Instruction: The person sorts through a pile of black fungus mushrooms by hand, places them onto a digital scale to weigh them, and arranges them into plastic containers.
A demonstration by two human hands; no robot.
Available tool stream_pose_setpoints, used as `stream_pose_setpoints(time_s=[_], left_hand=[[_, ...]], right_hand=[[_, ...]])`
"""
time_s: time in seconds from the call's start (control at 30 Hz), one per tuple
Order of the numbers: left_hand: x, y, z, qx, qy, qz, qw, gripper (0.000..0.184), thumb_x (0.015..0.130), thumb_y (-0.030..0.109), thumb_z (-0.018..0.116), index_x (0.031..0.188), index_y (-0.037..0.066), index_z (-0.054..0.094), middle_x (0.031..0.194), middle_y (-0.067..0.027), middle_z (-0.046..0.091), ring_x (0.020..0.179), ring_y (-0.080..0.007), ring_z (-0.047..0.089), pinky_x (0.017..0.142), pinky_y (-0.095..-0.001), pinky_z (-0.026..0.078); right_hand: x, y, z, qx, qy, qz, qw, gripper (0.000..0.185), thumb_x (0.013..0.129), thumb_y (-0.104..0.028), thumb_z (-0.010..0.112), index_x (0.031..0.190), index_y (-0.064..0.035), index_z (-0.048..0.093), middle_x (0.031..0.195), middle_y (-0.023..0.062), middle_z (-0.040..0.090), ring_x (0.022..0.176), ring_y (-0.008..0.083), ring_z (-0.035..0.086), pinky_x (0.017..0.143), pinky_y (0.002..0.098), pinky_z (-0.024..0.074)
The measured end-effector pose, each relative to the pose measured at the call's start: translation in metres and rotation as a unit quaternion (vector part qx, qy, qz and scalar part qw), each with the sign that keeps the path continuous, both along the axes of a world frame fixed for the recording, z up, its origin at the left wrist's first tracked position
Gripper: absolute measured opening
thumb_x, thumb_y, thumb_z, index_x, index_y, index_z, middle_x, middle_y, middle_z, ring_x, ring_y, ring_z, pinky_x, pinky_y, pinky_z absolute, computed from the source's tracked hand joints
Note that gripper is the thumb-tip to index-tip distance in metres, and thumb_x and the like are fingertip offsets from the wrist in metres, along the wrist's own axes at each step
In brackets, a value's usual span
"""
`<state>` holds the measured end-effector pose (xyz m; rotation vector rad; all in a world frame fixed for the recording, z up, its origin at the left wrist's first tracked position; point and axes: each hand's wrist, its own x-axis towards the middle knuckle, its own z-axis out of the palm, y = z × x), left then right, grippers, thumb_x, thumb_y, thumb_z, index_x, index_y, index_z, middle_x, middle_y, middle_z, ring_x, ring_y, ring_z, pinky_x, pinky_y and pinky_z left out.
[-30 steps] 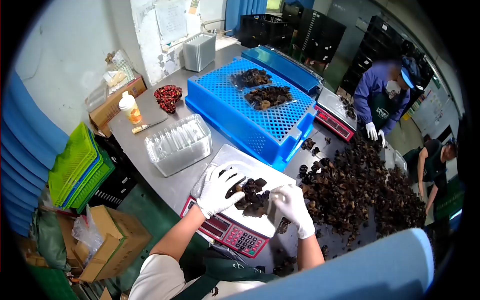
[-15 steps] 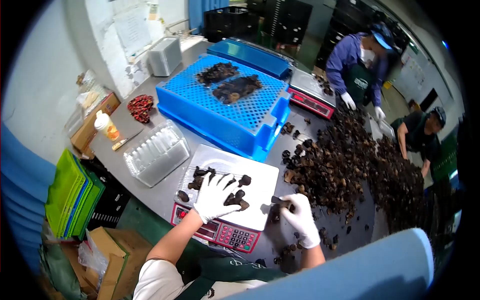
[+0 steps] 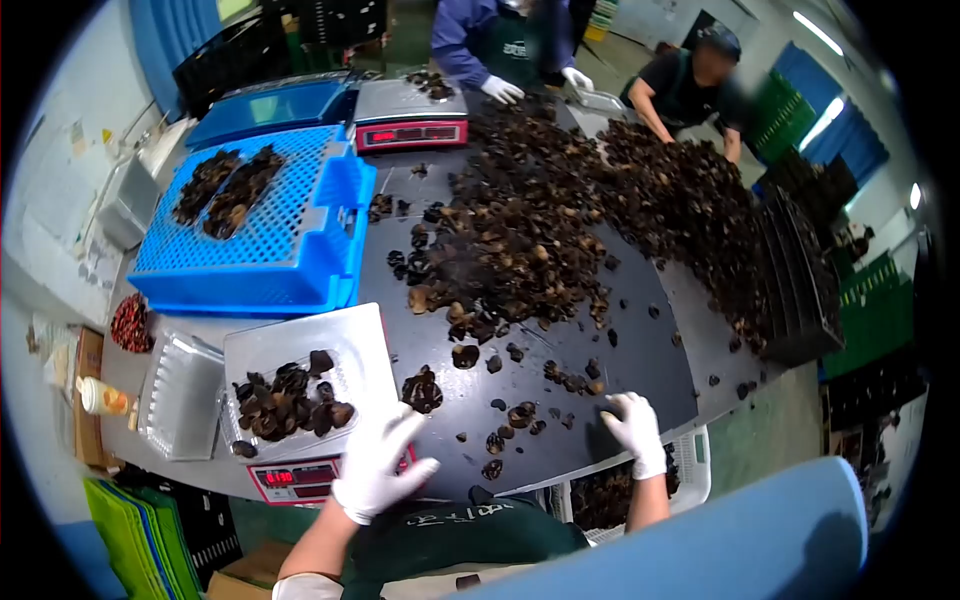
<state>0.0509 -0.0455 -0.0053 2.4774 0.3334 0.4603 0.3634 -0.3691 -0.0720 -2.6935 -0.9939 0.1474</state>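
Observation:
My left hand (image 3: 382, 465), in a white glove, is over the front right corner of the near scale (image 3: 377, 365), fingers spread and nothing in them. On that scale's pan, dark wood ear mushrooms (image 3: 285, 405) lie in a clear plastic tray (image 3: 330, 375). A small clump of wood ear (image 3: 422, 390) rests on the table just beyond my left fingertips. My right hand (image 3: 635, 435), also gloved, hovers at the table's front edge with fingers apart and slightly bent, holding nothing visible. Loose wood ear pieces (image 3: 520, 415) are scattered between my hands.
A large wood ear pile (image 3: 530, 220) covers the table's middle and far right. A blue crate (image 3: 250, 300) bears two filled trays. Clear trays (image 3: 182, 395) are stacked at left. A white basket (image 3: 697, 465) stands below the front edge. Two people (image 3: 500, 50) work across the table.
My view has turned right. My left hand has left the tray on the scale and moved to its right corner. My right hand has let go of a dark piece and moved right.

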Motion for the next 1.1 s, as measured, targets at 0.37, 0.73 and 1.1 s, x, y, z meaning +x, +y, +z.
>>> stream_pose_setpoints(time_s=[0.37, 0.73, 1.1], left_hand=[[0.041, -0.106, -0.15, 0.052, 0.172, -0.11, 0.978, 0.089, 0.078, 0.039, 0.076, 0.15, 0.007, 0.033, 0.149, -0.0359, 0.024, 0.137, -0.0553, 0.026, 0.113, -0.0565, 0.026], [0.165, -0.125, -0.154, -0.098, -0.028, 0.025, 0.994, 0.071, 0.075, 0.04, 0.075, 0.127, 0.001, 0.048, 0.125, -0.0254, 0.05, 0.116, -0.0431, 0.048, 0.099, -0.0513, 0.037], [0.237, -0.251, -0.121, -0.352, 0.004, -0.379, 0.856, 0.068, 0.087, 0.023, 0.062, 0.145, 0.002, 0.035, 0.151, -0.0214, 0.032, 0.142, -0.0374, 0.028, 0.117, -0.0422, 0.024]], right_hand=[[0.015, 0.068, -0.108, 0.264, -0.081, 0.01, 0.961, 0.064, 0.07, -0.031, 0.079, 0.126, -0.0069, 0.059, 0.126, 0.0141, 0.058, 0.116, 0.034, 0.053, 0.101, 0.0451, 0.0375], [0.017, 0.161, -0.077, 0.221, 0.033, 0.325, 0.919, 0.032, 0.066, -0.029, 0.073, 0.092, -0.0123, 0.07, 0.097, 0.0083, 0.067, 0.091, 0.0312, 0.062, 0.078, 0.0443, 0.0482], [0.154, -0.172, -0.049, -0.12, 0.447, -0.053, 0.885, 0.043, 0.069, -0.016, 0.072, 0.11, -0.0026, 0.071, 0.096, 0.0133, 0.073, 0.089, 0.0216, 0.067, 0.085, 0.0347, 0.0514]])
